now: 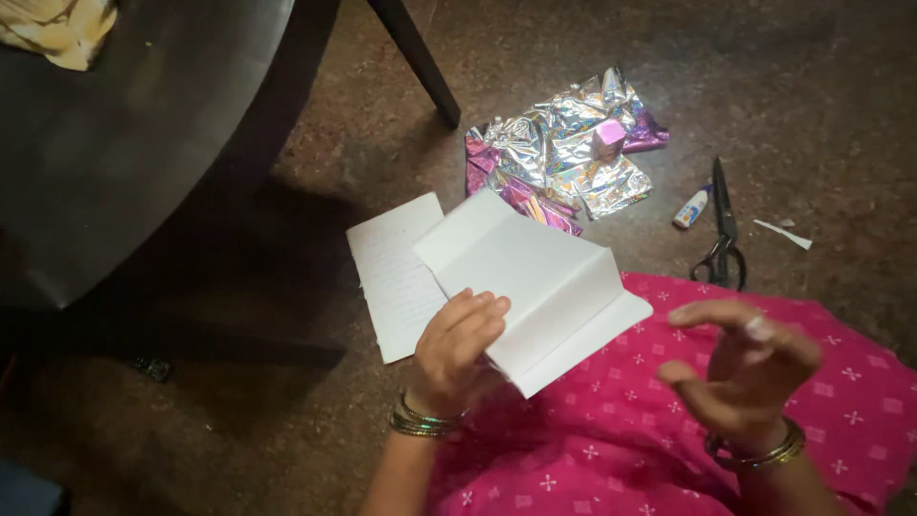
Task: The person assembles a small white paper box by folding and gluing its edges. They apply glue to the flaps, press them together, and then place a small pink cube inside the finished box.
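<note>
Dark wood of a table (124, 124) is seen at the far left, cut off at the edge. A lined sheet (392, 277) lies on the floor. Beside it, folded white paper (535, 277) is gripped at its near edge by the left hand (458, 349). Folding seems to be the step in hand; firm creases are needed. Shiny foil (564, 143), a glue tube (692, 206) and scissors (723, 229) lie farther off. Nothing is held in the right hand (740, 377), fingers half open and blurred.
</note>
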